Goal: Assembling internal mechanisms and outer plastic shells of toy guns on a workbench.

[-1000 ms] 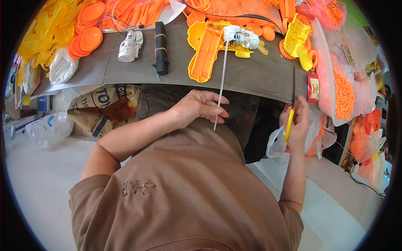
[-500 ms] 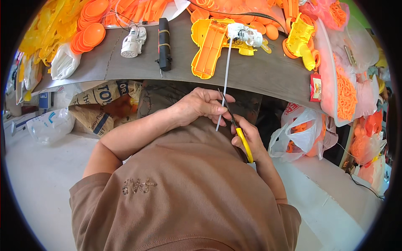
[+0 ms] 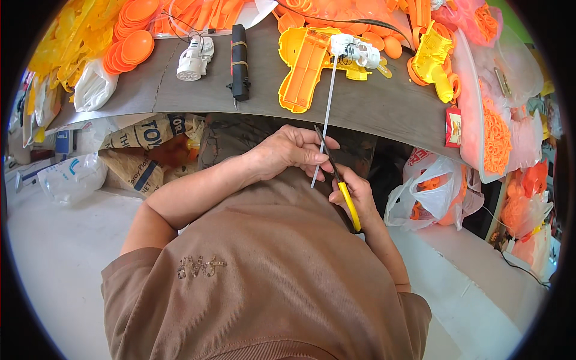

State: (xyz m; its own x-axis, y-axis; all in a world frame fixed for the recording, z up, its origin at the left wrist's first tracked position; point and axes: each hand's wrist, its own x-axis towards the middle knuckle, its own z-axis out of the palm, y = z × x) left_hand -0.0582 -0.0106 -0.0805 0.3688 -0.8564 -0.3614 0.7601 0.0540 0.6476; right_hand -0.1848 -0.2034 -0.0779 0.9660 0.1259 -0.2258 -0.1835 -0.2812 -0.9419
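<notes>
Now that the right hand (image 3: 355, 193), clamped on yellow-handled cutters (image 3: 337, 179), has swung in, blades prob. touch the white strip (image 3: 324, 123); left hand (image 3: 294, 151) fingers curl by it.

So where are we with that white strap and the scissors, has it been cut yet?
Not cut yet, as far as I can see. Done: the white strap is fastened at the white motor block on the yellow shell, and its tail hangs past the table edge. In hand: the left hand steadies the tail; the right hand holds the yellow-handled scissors at it. Left: the cut.
</notes>
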